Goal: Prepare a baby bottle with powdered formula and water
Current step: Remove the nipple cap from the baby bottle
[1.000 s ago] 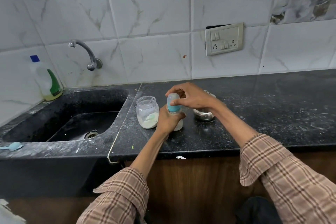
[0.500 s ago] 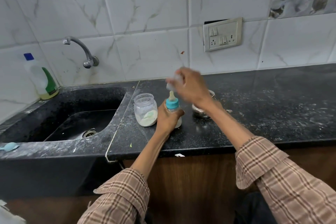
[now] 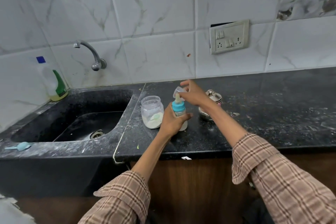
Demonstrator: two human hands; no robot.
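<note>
Two bare hands work over the dusty black stone counter (image 3: 254,123), both arms in rolled-up brown plaid sleeves (image 3: 283,178). The left hand (image 3: 171,121) is wrapped around the small clear baby bottle with a blue screw ring and a pale teat (image 3: 179,110), gripping its body so that the bottle stands upright on the counter, with milky white contents showing below the fingers. Just above that hand, the right hand (image 3: 195,94) pinches the clear plastic dome cap (image 3: 177,92) between thumb and fingers; the cap is tilted and held right beside the tip of the teat, off the bottle, and the index finger sticks out straight.

Just beside the left hand, on its outer side, stands an open, lidless clear glass jar holding white powder (image 3: 152,114), with something pale green lying in the powder. Behind the right wrist sits a small round steel pot with a knobbed lid (image 3: 211,104), partly hidden by the forearm. Well off to the left of both hands lies the black sink basin (image 3: 76,114), with a curved metal tap (image 3: 91,54) on the tiled wall above it, a white and green detergent bottle with a blue cap (image 3: 53,80) in the far corner, and a light blue plastic scoop (image 3: 20,146) lying on the sink's near rim.
</note>
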